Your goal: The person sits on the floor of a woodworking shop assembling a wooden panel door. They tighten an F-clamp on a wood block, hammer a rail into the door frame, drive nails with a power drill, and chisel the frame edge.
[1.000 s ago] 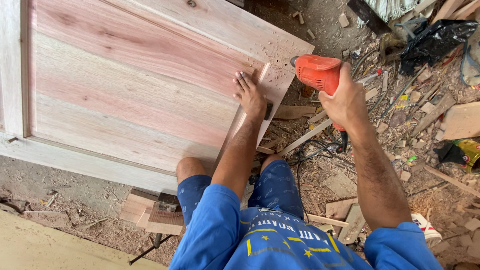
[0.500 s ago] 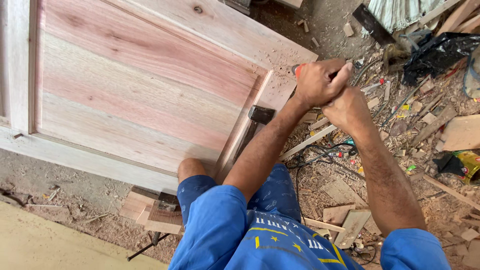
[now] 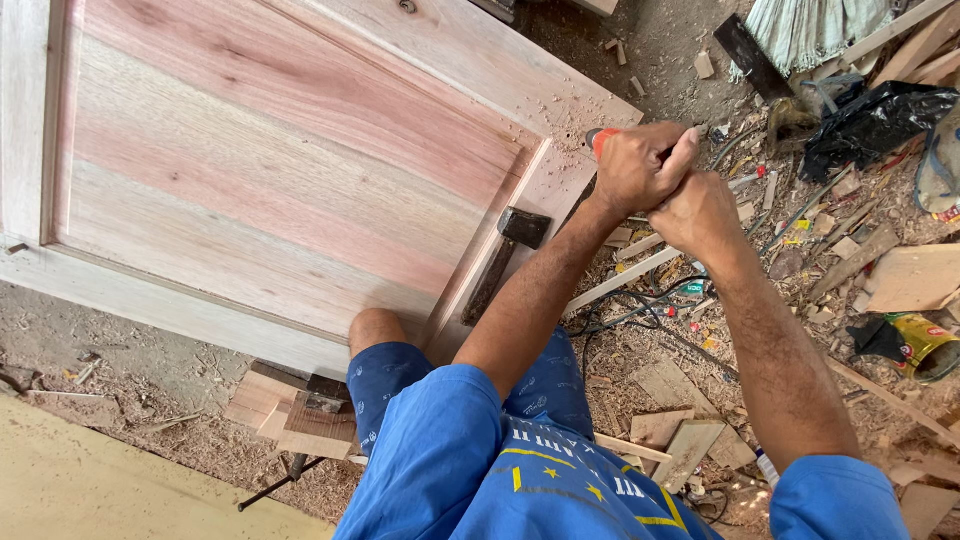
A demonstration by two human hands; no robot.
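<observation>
The wooden door panel (image 3: 270,170) fills the upper left, lying flat; its top and left edges run out of the frame, so its full shape cannot be seen. What carries it is mostly hidden, apart from stacked wood blocks (image 3: 290,410) showing under its near edge. Right of the door, the dirt floor (image 3: 680,370) is littered with offcuts, shavings and a cable. A black plastic bag (image 3: 880,120) lies well to the right of the door's far corner, and a yellow tin (image 3: 925,345) sits near the right edge of the frame, partly cut off.

A hammer (image 3: 505,260) lies on the door's right rail, dark head away from the person, handle running toward the knee.

Just off the door's right corner, both hands are pressed together around an orange-handled tool (image 3: 603,140). The left hand (image 3: 640,165) wraps over it and the right hand (image 3: 705,215) clasps against the left from behind. Only the orange butt end shows; the tool's working end is hidden, so its kind cannot be told.
</observation>
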